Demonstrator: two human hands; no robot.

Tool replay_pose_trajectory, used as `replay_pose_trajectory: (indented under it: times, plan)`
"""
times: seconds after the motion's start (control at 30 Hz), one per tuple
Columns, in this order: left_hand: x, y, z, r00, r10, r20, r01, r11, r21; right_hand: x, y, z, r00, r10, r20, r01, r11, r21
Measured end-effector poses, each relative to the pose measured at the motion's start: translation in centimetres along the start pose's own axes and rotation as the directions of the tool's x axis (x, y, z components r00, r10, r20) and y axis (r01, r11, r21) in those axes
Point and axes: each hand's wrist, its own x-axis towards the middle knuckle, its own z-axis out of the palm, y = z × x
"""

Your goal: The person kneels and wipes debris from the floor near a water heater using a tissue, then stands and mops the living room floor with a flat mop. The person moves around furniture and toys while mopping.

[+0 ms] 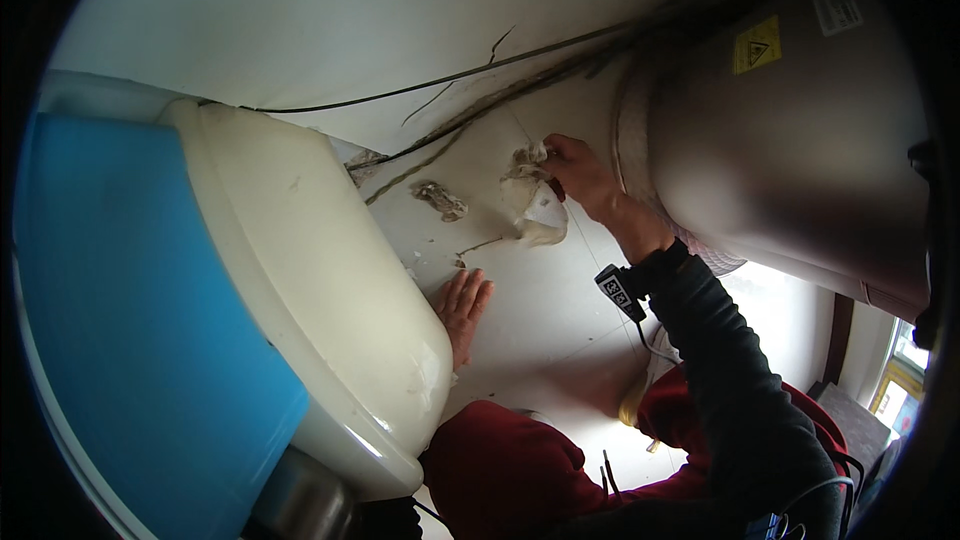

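Observation:
My right hand (pixel 570 165), a strapped device (pixel 620 292) at its wrist, pinches a dirty, crumpled scrap (pixel 525 162) on the pale tiled floor (pixel 560 350). Just below it lies a whitish torn piece (pixel 545 210); whether it is attached is unclear. A grey clump of dirt (pixel 440 200) sits to the left. My left hand (pixel 462 315) lies with fingers outstretched on the floor beside a large cream basin (pixel 310 270), partly hidden by its rim.
A blue tub (pixel 130 310) stands at the left. A large metallic cylinder (pixel 780 140) fills the right. Dark cables (pixel 430 90) run along the white wall (pixel 280 20) above my hands. My red-clad legs (pixel 480 450) are at the lower edge.

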Motion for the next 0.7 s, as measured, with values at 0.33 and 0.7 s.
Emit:
replay_pose_trajectory:
  times: [0.33, 0.7]
  plan:
    - [0.2, -0.3, -0.2, 0.985, -0.002, 0.175, 0.002, 1.000, 0.003, -0.6, -2.6, 3.5, 0.951, -0.254, -0.177, 0.190, 0.930, -0.315]
    - [0.2, -0.2, -0.3, 0.981, -0.009, 0.194, -0.010, 0.995, 0.095, -4.1, 1.9, 0.7, 0.903, -0.430, -0.018, 0.311, 0.682, -0.662]
